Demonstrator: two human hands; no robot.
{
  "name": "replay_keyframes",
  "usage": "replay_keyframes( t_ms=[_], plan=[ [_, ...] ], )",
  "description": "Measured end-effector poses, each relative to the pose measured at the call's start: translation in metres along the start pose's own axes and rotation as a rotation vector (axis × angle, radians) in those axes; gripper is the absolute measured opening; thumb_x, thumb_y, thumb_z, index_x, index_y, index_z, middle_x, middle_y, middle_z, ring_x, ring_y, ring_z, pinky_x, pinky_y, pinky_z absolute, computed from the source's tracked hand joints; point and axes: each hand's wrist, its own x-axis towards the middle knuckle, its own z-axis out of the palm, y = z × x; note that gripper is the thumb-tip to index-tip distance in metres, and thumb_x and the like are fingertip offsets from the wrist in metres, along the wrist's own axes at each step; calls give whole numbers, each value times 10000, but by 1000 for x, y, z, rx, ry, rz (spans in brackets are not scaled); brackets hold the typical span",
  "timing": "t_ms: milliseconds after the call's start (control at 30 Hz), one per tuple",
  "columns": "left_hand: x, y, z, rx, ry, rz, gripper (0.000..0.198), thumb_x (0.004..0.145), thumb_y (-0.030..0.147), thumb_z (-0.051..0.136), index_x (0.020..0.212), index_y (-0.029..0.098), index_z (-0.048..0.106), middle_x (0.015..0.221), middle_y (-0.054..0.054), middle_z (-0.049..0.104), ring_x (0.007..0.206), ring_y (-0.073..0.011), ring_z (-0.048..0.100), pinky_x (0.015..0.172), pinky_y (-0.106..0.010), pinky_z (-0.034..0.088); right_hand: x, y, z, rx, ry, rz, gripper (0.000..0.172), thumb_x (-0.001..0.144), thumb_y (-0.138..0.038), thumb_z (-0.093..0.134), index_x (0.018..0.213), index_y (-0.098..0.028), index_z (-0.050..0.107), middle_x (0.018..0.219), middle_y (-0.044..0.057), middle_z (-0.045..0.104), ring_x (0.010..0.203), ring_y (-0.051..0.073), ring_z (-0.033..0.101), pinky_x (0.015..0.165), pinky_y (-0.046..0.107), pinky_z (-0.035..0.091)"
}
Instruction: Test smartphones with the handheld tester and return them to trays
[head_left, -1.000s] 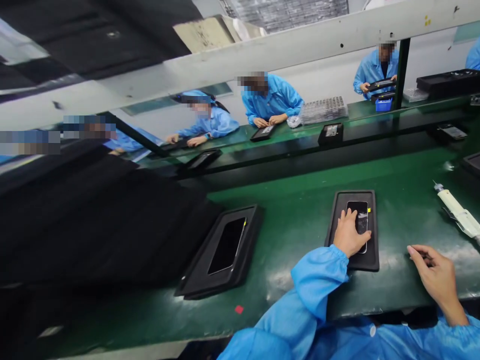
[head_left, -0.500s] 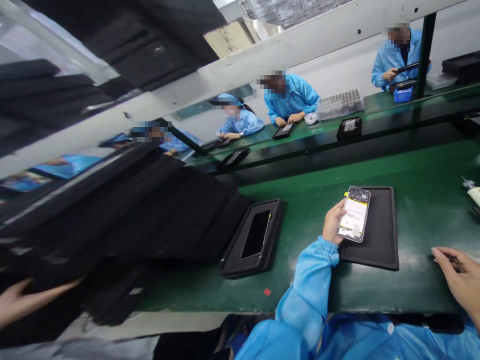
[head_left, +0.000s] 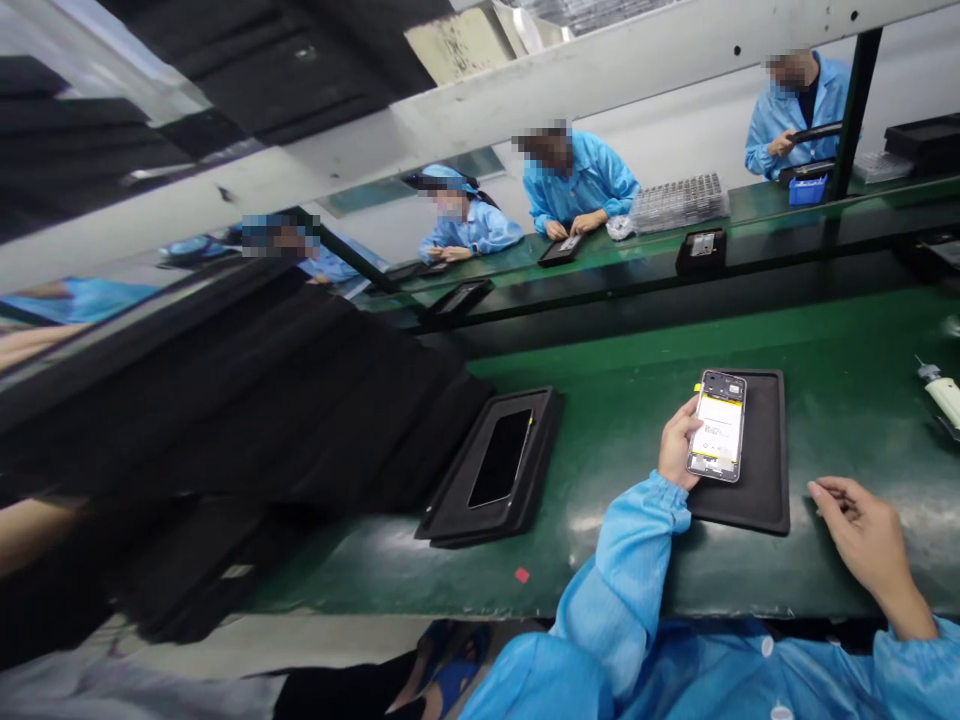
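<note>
Two hands work over the green desk point(head_left: 622, 440): the left hand point(head_left: 679, 445) is clamped on the edge of an opened phone point(head_left: 718, 439), holding it tilted just above the black tray point(head_left: 765, 470), while the right hand point(head_left: 862, 535) rests on the desk with fingers pinched together on something small I cannot make out. Held only by one side, the phone could slip and strike the tray, or a finger could smudge its exposed insides.

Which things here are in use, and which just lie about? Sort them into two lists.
In use:
left hand holding the opened phone
black tray under it
right hand, resting on the green belt, fingers pinched; contents unclear

Lying about:
second tray with a phone
syringe-like tool
red mark
</note>
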Motion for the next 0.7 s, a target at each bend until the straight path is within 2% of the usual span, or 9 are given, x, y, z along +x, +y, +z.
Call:
replay_keyframes(
  t_ms=[167,500,633,700],
  plan=[
    [-1,-3,6,-19,35,20,647,501,179,627,1141,86,597,945,-83,708,825,-235,653,706,-283,478,2,-12,18,-49,-71,-78,412,850,-570,539,841,-188,694,704,57,706,607,192,657,554,278,484],
    [-3,-2,7,-4,49,43,620,499,197,611,1114,120,610,994,-72,703,893,-240,650,740,-292,490,-1,-8,21,-98,-67,-110,397,880,-547,518,862,-189,688,692,34,697,590,177,641,557,277,468],
    [-2,-6,8,57,46,49,632,499,201,625,1126,118,597,1007,-84,704,878,-241,657,704,-284,494,5,-6,10,-108,-79,-163,397,889,-533,518,892,-174,685,715,43,698,590,171,644,566,267,489],
    [0,-11,10,102,43,50,634,501,201,625,1128,113,592,1018,-97,704,878,-250,664,701,-290,501,14,-5,-8,-213,2,-211,424,883,-545,515,922,-158,683,716,53,692,554,171,624,561,277,490]
  ],
)
